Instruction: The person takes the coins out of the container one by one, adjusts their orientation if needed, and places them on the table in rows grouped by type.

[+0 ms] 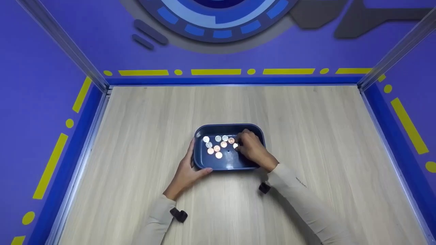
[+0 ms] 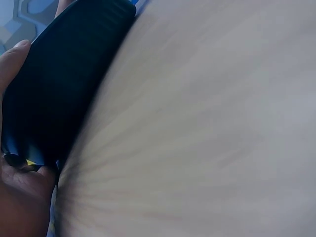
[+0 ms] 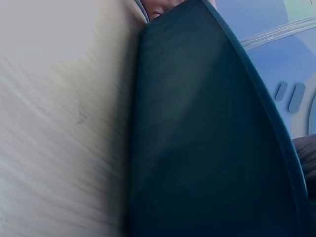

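Head view shows a dark blue tray (image 1: 253, 129) in the middle of a wooden table (image 1: 136, 136). The left hand (image 1: 186, 170) grips the tray's left edge, thumb at the near side, likely so the tray does not slide. The right hand (image 1: 251, 148) reaches into the tray's right side. Its fingers (image 1: 242, 143) curl together at a coin (image 1: 235, 145); I cannot tell if they pinch it. More coins (image 1: 217, 147), silver and copper, lie in the tray's left half. Purple walls (image 1: 41, 68) stand all around the tray. Nothing blocks either hand.
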### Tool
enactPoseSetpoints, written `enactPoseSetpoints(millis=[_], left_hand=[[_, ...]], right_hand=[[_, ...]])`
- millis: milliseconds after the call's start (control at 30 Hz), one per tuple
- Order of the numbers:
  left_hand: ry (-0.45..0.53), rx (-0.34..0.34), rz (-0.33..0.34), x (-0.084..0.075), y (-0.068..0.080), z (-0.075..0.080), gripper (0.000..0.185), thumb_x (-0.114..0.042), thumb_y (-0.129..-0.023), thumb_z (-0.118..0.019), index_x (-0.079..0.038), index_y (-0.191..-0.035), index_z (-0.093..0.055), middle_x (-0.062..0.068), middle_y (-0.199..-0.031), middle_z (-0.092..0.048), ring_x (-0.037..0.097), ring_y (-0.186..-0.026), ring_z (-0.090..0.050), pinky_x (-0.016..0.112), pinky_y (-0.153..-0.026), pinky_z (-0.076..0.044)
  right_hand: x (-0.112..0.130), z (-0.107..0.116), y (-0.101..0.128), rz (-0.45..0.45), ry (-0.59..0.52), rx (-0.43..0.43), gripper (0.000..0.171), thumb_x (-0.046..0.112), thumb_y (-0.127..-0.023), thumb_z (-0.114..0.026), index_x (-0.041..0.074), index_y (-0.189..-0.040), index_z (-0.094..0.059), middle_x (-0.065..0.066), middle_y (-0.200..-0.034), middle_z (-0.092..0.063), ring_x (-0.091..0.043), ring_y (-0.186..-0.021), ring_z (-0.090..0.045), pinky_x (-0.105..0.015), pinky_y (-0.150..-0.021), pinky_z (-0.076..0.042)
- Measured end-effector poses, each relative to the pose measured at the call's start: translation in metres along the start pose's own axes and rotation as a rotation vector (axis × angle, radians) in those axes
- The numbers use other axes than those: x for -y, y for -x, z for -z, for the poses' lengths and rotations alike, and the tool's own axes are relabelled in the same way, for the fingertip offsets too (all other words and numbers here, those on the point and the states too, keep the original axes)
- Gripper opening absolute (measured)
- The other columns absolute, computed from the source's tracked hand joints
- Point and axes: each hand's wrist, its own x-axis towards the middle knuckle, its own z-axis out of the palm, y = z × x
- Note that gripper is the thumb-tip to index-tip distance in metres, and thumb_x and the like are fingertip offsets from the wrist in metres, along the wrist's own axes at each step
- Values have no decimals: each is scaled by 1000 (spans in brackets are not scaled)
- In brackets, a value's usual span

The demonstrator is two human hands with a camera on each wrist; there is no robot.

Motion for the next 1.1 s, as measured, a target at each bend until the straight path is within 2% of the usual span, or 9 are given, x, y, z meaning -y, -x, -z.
enactPoseSetpoints(millis=[167,267,433,733,867,1100], left_hand=[[-18,-3,17,-3,2,0,130,-27,-85,-98,-13,-179,-9,20,-180,-21,41,-165,-26,56,-133,-21],[-16,-11,24,-4,3,1,130,-27,-84,-98,-13,-179,-10,20,-181,-21,41,-165,-26,56,-133,-19],[-9,-14,17,-4,2,1,130,-26,-83,-99,-11,-178,-11,20,-181,-20,41,-165,-24,57,-133,-18],[-22,16,-21,-9,-2,0,131,-26,-84,-98,-6,-177,-8,22,-181,-17,43,-165,-24,58,-133,-18],[-36,37,-38,-12,-4,1,135,-30,-83,-99,-3,-177,-6,25,-181,-18,45,-164,-24,61,-132,-19],[-35,53,-17,-12,-7,0,139,-30,-82,-100,-1,-176,-1,27,-181,-15,46,-165,-21,61,-133,-17]], right_hand=[[4,0,1,-27,51,25,20,-1,-84,-89,1,-96,-72,-12,-91,-63,-36,-90,-64,-55,-80,-55],[6,0,1,-38,68,45,19,3,-90,-86,3,-98,-69,-8,-87,-63,-31,-83,-64,-52,-73,-55],[7,2,2,-20,31,49,16,3,-93,-83,4,-97,-68,-2,-77,-63,-24,-72,-64,-45,-63,-53],[10,21,8,22,-90,-21,11,-2,-93,-82,3,-101,-75,-10,-92,-80,-23,-85,-77,-45,-78,-63],[7,33,14,22,-113,-63,12,-5,-92,-80,3,-99,-76,-9,-89,-79,-21,-82,-74,-40,-75,-61],[0,51,24,10,-155,-104,13,-8,-92,-79,3,-98,-75,-4,-87,-80,-18,-80,-73,-33,-73,-58]])
